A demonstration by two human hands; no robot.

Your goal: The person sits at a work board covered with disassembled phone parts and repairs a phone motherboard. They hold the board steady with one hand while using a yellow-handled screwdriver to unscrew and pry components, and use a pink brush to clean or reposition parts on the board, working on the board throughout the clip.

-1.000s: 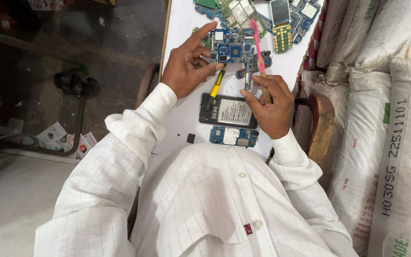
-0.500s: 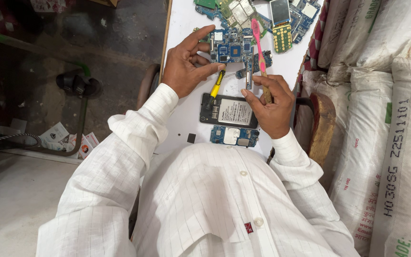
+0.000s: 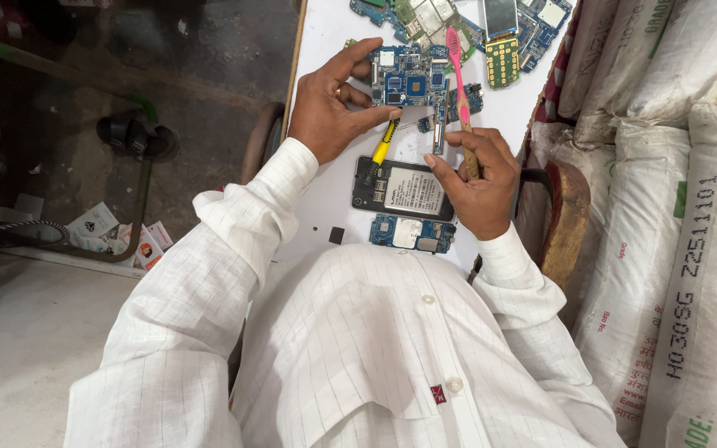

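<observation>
Blue circuit board point(image 3: 408, 83): lies bare on the white counter point(image 3: 325, 199), out of any casing; left hand point(image 3: 329, 104) clamps its left edge between thumb and fingers.
Pink toothbrush point(image 3: 456, 75): gripped in the closed right hand point(image 3: 479, 178), bristle end resting over the board's right side. Judged: cleaning under way, board not refitted.
Yellow-handled tool point(image 3: 386, 143): beside the left thumb.
Opened phone body point(image 3: 404, 189): just below the hands; a smaller board point(image 3: 412, 232) beneath it.
Further boards and a keypad piece point(image 3: 501, 60): top of counter, crowding the work.
Woven sacks point(image 3: 674, 207): right, close against the counter.
</observation>
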